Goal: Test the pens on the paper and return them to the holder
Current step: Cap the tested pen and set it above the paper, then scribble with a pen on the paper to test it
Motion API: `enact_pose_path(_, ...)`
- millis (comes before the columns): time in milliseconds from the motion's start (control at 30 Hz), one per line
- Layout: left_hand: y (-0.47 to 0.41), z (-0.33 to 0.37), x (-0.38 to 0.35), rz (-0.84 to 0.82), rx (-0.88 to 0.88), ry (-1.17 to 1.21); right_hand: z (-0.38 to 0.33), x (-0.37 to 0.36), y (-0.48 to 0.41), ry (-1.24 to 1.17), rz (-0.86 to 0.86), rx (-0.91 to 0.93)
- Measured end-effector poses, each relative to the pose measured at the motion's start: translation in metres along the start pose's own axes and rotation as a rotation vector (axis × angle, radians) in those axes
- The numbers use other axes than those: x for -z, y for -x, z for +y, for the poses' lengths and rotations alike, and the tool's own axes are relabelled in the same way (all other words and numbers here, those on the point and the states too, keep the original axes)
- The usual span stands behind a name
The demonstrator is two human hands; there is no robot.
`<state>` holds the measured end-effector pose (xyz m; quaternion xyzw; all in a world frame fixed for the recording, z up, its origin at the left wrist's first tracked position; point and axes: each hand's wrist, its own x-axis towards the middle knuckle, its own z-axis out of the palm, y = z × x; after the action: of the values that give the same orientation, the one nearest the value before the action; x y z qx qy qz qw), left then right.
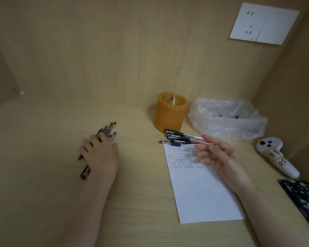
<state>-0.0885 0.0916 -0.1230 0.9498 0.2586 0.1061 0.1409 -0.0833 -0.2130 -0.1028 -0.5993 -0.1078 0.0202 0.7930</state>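
On the left of the wooden desk (141, 202) the left hand (100, 152) is lying palm down across a bundle of dark pens (108, 128), its fingers curling over the barrels and holding them against the desktop while the thumb is sticking out to the right; the pens are fanning out past the fingertips on the far side and poking out below the wrist on the near side. To the right, the right hand (221, 157) is hovering over the far end of the paper (200, 193), pinching a second bunch of clear pens (178, 139) between thumb and forefinger, the other fingers hanging loosely spread and blurred; these pens are pointing left, black caps outward. The paper is lying flat with rows of small marks across its far part. The orange holder (169, 114) is standing upright just beyond the clear pens, against the back wall. A crumpled plastic bag (227, 120) is sitting to its right, a white controller (275, 155) with handwritten labels is lying farther right, and a dark spotted case (303, 198) is lying at the near right edge.
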Motion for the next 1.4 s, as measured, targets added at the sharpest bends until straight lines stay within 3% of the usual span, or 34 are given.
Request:
enact_pose_path(300, 0.024, 0.03, -0.009, 0.064, -0.37, 0.105, 0.003, 0.004, 0.0, 0.008, -0.007, 0.0)
enact_pose_path(900, 0.023, 0.028, -0.001, 0.222, -0.403, 0.37, 0.003, 0.004, 0.001, 0.026, -0.035, 0.01)
enact_pose_path(1067, 0.031, 0.039, 0.011, 0.326, -0.693, 0.555, 0.003, 0.002, 0.001, 0.033, -0.045, 0.018)
enact_pose_path(1267, 0.049, 0.053, 0.006, 0.238, -1.126, 0.539, 0.004, -0.002, 0.003, 0.066, -0.241, 0.013)
enact_pose_path(1400, 0.057, 0.058, -0.002, 0.098, -1.183, 0.591, 0.006, -0.004, 0.004, 0.073, -0.317, -0.012)
